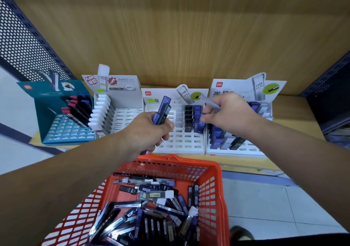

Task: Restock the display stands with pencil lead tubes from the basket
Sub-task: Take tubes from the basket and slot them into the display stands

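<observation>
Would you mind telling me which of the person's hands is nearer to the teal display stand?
Left. The left hand, gripping tubes, is to the right of the teal display stand, past one white stand; the right hand, holding a clear tube, is farther right.

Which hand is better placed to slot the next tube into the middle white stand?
Right, probably. The right hand pinches one pale tube over the middle white stand. The left hand grips a bundle of tubes, so it looks less free to place one.

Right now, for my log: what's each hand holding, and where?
Left hand grips lead tubes at their lower halves; right hand holds clear tube at one end.
</observation>
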`<action>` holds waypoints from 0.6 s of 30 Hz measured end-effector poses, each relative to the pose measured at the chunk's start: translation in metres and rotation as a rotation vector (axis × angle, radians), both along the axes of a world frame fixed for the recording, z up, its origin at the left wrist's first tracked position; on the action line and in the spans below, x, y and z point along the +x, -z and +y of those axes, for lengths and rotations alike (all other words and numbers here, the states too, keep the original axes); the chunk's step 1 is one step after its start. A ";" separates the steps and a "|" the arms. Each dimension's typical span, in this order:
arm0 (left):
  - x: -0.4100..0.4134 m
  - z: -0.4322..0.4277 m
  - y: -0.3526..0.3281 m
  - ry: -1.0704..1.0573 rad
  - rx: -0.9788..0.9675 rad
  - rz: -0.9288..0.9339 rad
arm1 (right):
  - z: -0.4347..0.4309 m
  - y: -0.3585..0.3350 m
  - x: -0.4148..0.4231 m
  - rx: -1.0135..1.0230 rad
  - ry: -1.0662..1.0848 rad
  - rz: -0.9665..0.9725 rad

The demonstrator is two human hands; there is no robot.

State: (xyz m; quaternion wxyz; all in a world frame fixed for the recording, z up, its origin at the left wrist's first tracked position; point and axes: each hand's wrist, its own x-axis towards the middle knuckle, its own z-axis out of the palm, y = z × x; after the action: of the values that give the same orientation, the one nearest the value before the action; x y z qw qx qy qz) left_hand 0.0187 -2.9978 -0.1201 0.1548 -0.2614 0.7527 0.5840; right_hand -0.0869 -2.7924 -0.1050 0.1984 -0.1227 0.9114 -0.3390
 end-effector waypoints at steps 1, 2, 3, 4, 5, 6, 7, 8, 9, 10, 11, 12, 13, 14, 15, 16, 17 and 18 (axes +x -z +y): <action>0.002 0.001 0.000 0.008 0.001 -0.006 | -0.004 0.002 0.002 0.018 -0.018 -0.002; 0.003 0.002 0.000 0.019 0.011 -0.014 | -0.007 0.004 0.003 0.041 -0.037 -0.002; 0.005 0.003 0.000 0.032 0.031 -0.024 | -0.009 0.007 0.004 0.071 -0.058 0.005; 0.006 0.004 -0.001 0.042 0.060 -0.035 | -0.011 0.011 0.004 0.103 -0.077 0.020; 0.005 0.004 -0.002 0.046 0.094 -0.047 | -0.012 0.015 0.005 0.135 -0.093 0.035; 0.005 0.003 -0.003 0.045 0.131 -0.058 | -0.013 0.018 0.004 0.160 -0.103 0.048; 0.004 0.001 -0.004 0.041 0.169 -0.064 | -0.012 0.020 0.005 0.175 -0.109 0.059; 0.003 0.000 -0.005 0.038 0.208 -0.068 | -0.013 0.022 0.005 0.189 -0.119 0.070; 0.002 -0.002 -0.006 0.034 0.245 -0.069 | -0.013 0.022 0.005 0.213 -0.137 0.081; 0.002 -0.003 -0.007 0.030 0.281 -0.070 | -0.014 0.022 0.005 0.248 -0.162 0.088; 0.002 -0.003 -0.009 0.025 0.317 -0.077 | -0.014 0.021 0.005 0.281 -0.184 0.089; 0.002 -0.003 -0.010 0.016 0.354 -0.088 | -0.014 0.021 0.005 0.303 -0.192 0.090; 0.002 -0.003 -0.011 0.000 0.396 -0.100 | -0.015 0.021 0.005 0.317 -0.190 0.089; 0.003 -0.003 -0.013 -0.021 0.441 -0.103 | -0.015 0.021 0.005 0.321 -0.178 0.084; 0.003 -0.002 -0.015 -0.043 0.485 -0.096 | -0.015 0.021 0.005 0.312 -0.160 0.077; 0.002 -0.002 -0.017 -0.063 0.514 -0.078 | -0.015 0.018 0.005 0.286 -0.136 0.072; 0.002 -0.002 -0.019 -0.076 0.526 -0.057 | -0.016 0.015 0.006 0.235 -0.108 0.072; 0.001 -0.002 -0.021 -0.082 0.526 -0.036 | -0.017 0.011 0.008 0.157 -0.082 0.069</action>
State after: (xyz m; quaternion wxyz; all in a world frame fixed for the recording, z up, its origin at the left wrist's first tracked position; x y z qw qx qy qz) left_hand 0.0201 -3.0003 -0.0996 0.2069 -0.2528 0.5611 0.7606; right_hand -0.0789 -2.8091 -0.1159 0.1894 -0.1558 0.9356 -0.2539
